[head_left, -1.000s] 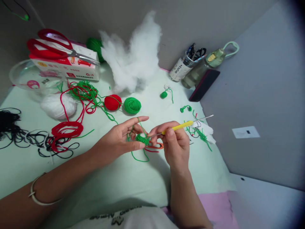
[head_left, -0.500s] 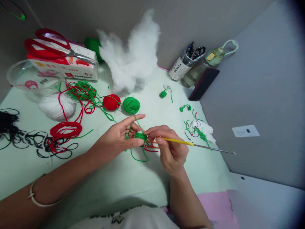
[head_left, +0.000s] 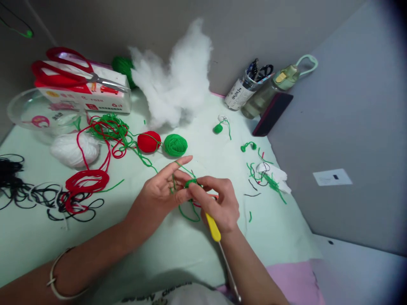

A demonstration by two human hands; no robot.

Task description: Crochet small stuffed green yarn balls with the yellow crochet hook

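My left hand [head_left: 165, 188] pinches a small green crochet piece [head_left: 190, 183] between thumb and fingers, with its index finger stretched out and green yarn running over it. My right hand [head_left: 219, 201] is closed on a yellow-handled crochet hook [head_left: 213, 228], whose metal end points down toward my body. The two hands meet at the crochet piece, just above the pale green cloth [head_left: 159, 250].
A red yarn ball [head_left: 149, 142] and a green yarn ball [head_left: 175, 145] lie behind the hands. White stuffing [head_left: 176, 84], red scissors on a box [head_left: 79, 78], tangled red, green and black yarn, a white ball [head_left: 71, 148], a pen cup [head_left: 243, 89], a bottle and yarn scraps [head_left: 267, 176] surround them.
My right hand has turned the hook round: its free end pointed right and up, then right, and now points down toward me. The left hand has kept its hold on the green piece.
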